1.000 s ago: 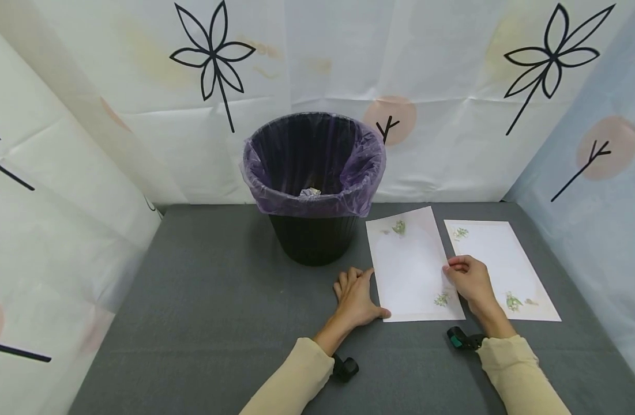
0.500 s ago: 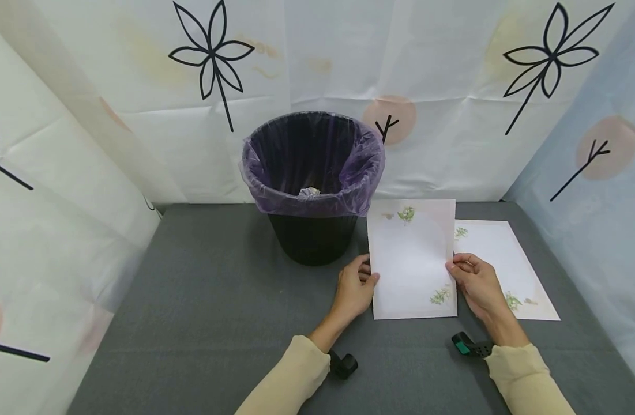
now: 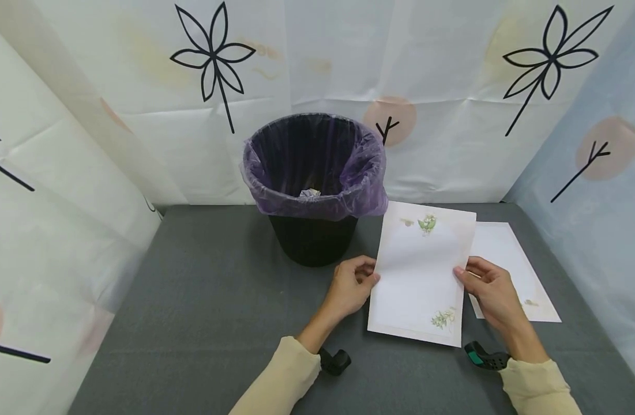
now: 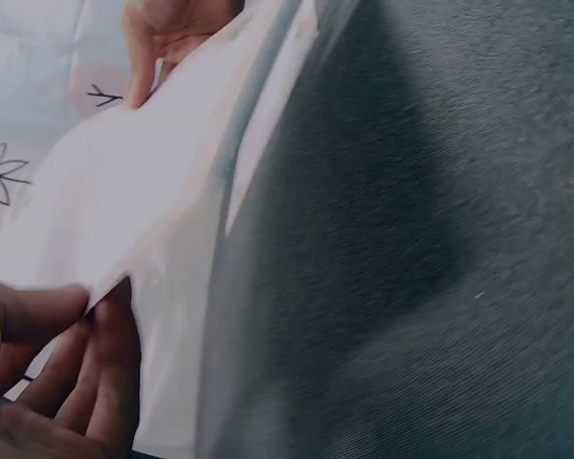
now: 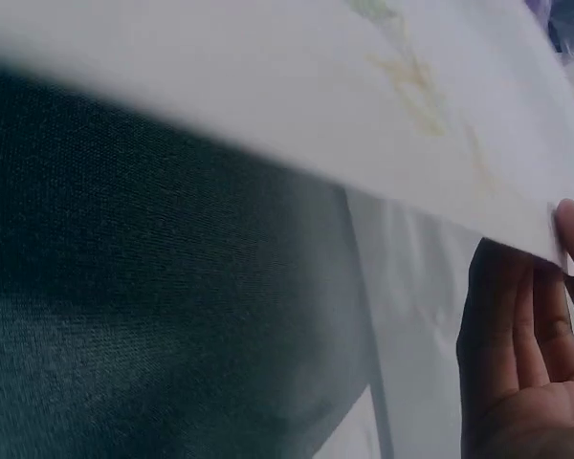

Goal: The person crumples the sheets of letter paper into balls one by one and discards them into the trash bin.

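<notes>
A sheet of paper (image 3: 418, 276) with small green floral prints hangs lifted over the table, its top tilted away from me. My left hand (image 3: 352, 285) pinches its left edge between thumb and fingers. On the opposite edge, my right hand (image 3: 491, 288) pinches it the same way, thumb in front and fingers behind. In the left wrist view the paper (image 4: 134, 191) stretches between both hands, with the left fingers (image 4: 115, 363) beneath its edge. The right wrist view shows the sheet (image 5: 268, 86) raised off the dark cloth.
Partly behind the held sheet, a second printed paper (image 3: 504, 259) lies flat on the grey table (image 3: 218, 300). A black bin (image 3: 312, 239) with a purple liner (image 3: 366, 184) stands at the back, some crumpled scrap (image 3: 310, 193) inside. Patterned cloth walls (image 3: 426, 69) surround the table.
Both hands have taken hold of the sheet's side edges and raised it off the table. It has since shifted right and toward me, covering more of the second sheet.
</notes>
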The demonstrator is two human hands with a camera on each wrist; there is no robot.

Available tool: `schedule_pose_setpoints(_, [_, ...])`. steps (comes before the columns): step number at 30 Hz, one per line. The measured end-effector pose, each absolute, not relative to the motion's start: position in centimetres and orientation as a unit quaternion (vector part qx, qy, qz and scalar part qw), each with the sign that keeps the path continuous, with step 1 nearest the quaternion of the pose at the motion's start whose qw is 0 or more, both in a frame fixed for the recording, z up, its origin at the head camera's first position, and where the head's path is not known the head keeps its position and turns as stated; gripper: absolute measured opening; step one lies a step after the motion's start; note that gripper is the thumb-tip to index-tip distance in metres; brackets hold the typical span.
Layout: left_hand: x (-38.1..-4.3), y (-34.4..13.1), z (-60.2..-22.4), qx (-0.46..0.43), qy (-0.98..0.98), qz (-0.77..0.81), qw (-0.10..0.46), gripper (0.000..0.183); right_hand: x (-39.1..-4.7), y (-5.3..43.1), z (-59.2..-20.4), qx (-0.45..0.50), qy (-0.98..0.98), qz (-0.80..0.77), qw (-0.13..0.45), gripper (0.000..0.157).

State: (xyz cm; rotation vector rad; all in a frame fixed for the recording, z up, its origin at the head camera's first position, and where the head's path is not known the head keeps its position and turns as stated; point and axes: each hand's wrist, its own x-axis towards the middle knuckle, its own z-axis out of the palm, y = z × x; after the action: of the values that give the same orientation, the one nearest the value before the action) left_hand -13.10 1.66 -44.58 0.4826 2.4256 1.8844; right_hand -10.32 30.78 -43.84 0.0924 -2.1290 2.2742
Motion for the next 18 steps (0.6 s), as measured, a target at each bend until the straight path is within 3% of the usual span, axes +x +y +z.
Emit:
schedule_pose_setpoints(4, [-13.0,1.3,-43.5,0.174,0.781,0.598,0.039,0.015,-9.9,31.2,-43.6,0.050,-0.692,0.720,0.023,0.024])
schedule_pose_setpoints(18, [-12.8,0.5,-42.1,0.199,0.796,0.571,0.036,0.009,-9.5,32.3,-43.6,0.146,-0.677,0.722,0.015,0.033])
